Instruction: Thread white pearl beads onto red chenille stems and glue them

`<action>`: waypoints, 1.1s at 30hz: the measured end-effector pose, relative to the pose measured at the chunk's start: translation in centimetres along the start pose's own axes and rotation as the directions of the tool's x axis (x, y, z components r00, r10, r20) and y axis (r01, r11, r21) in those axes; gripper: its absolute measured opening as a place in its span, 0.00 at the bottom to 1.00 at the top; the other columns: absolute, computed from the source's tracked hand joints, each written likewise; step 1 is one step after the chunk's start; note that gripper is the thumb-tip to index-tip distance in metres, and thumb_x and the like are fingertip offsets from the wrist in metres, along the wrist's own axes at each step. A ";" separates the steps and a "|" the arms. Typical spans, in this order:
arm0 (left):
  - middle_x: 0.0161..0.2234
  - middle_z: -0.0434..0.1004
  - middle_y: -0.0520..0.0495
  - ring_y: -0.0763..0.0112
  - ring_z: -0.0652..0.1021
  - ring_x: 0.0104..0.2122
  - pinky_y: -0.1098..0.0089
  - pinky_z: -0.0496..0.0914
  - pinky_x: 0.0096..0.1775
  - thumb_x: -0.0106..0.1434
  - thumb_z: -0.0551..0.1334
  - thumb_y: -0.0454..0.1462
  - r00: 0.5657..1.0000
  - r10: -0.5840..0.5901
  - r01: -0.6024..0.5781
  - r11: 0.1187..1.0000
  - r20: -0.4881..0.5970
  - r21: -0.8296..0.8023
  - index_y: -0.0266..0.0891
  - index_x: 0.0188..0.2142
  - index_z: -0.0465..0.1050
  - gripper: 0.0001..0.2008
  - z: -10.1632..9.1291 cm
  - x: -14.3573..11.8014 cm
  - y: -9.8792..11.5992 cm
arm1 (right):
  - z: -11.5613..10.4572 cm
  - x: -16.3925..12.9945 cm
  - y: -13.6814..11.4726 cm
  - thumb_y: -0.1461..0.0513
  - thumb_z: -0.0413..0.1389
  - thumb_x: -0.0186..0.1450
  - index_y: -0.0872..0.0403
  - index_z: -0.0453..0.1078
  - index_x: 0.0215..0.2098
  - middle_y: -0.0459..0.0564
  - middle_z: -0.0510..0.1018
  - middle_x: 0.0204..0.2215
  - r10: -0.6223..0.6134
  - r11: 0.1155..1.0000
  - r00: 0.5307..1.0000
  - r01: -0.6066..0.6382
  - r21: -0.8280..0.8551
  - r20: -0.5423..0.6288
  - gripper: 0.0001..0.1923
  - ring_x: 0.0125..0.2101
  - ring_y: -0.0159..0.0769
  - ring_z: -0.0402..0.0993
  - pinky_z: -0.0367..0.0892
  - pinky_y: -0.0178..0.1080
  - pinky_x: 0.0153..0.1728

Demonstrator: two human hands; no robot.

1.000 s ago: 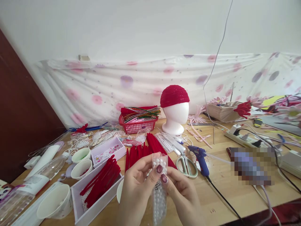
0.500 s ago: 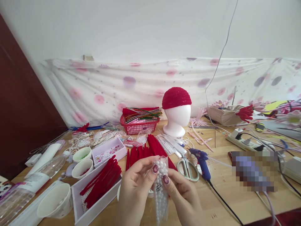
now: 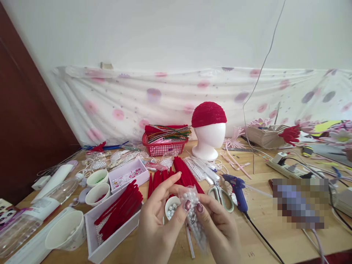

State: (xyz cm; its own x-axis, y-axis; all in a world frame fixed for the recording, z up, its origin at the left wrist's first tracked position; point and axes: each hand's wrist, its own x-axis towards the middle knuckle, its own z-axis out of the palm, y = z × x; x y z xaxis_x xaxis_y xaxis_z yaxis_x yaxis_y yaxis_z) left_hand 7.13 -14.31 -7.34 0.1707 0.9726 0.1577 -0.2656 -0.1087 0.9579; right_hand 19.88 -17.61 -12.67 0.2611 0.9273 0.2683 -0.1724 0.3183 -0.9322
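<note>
from the head cam, both hands are working over the front of the desk (image 3: 264, 227). the left hand (image 3: 165, 220) is pinching the bead packet (image 3: 197, 229) under its thumb, near the upper end, and its index finger is sticking up clear of it. the right hand (image 3: 221, 223) is gripping the same packet from the other side, its thumb pressing just beside the left one. the packet is sitting at a tilt between the two hands; i'm not able to tell if the top is sealed. a small bowl (image 3: 173, 200) with pearly beads (image 3: 172, 210) in it is showing through the gap between left thumb and fingers.

imo the step in hand is working that upper end, so i'd be using small, gentle thumb moves and going easy on the squeeze, since round beads are probably going flying if it gives suddenly. i'd be steadying the lower end with the right palm too. scissors (image 3: 218, 187) are lying near the right hand, just beside the glue gun (image 3: 239, 192), so i'd be minding the knuckles there.
</note>
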 end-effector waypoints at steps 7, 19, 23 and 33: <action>0.39 0.83 0.53 0.67 0.82 0.42 0.70 0.78 0.43 0.61 0.65 0.33 0.907 0.420 -0.386 0.862 -0.036 0.330 0.51 0.54 0.72 0.22 0.1 -0.6 -1.1 | 0.2 0.0 0.2 0.55 0.54 0.72 0.40 0.76 0.49 0.47 0.83 0.39 -0.084 0.996 0.995 0.084 -0.007 0.056 0.11 0.34 0.34 0.80 0.74 0.31 0.39; 0.40 0.84 0.49 0.73 0.82 0.39 0.76 0.75 0.44 0.60 0.63 0.22 0.573 0.780 -0.713 0.325 0.250 0.621 0.38 0.58 0.64 0.28 -1.2 -0.5 -1.3 | 0.7 0.4 -3.1 0.57 0.57 0.70 0.41 0.72 0.49 0.44 0.69 0.30 -0.410 0.882 0.909 0.373 -0.287 -0.079 0.10 0.30 0.30 0.69 0.69 0.26 0.33; 0.38 0.85 0.51 0.74 0.82 0.39 0.78 0.76 0.43 0.61 0.65 0.24 0.529 0.764 -0.760 0.234 0.369 0.606 0.37 0.57 0.65 0.26 -2.1 -0.5 -1.5 | 0.9 0.2 -3.5 0.56 0.55 0.71 0.43 0.71 0.48 0.44 0.72 0.30 -0.305 0.941 0.952 0.298 -0.161 -0.022 0.08 0.28 0.30 0.70 0.68 0.27 0.29; 0.34 0.85 0.50 0.71 0.83 0.37 0.72 0.78 0.44 0.63 0.62 0.26 0.464 0.788 -0.769 0.132 0.404 0.626 0.39 0.49 0.72 0.15 -3.1 -0.3 -1.2 | 1.5 -0.2 -3.9 0.59 0.57 0.69 0.48 0.69 0.37 0.47 0.76 0.33 -0.136 0.989 0.991 0.135 -0.067 -0.010 0.03 0.27 0.31 0.71 0.68 0.30 0.28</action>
State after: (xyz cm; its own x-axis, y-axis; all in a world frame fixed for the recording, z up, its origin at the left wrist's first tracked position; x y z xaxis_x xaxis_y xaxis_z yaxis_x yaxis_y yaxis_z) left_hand 4.44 -13.87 -9.30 0.2532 0.2823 0.9253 0.4273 -0.8908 0.1549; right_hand 19.04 -18.76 -8.74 0.2920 0.8734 0.3897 -0.0713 0.4262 -0.9018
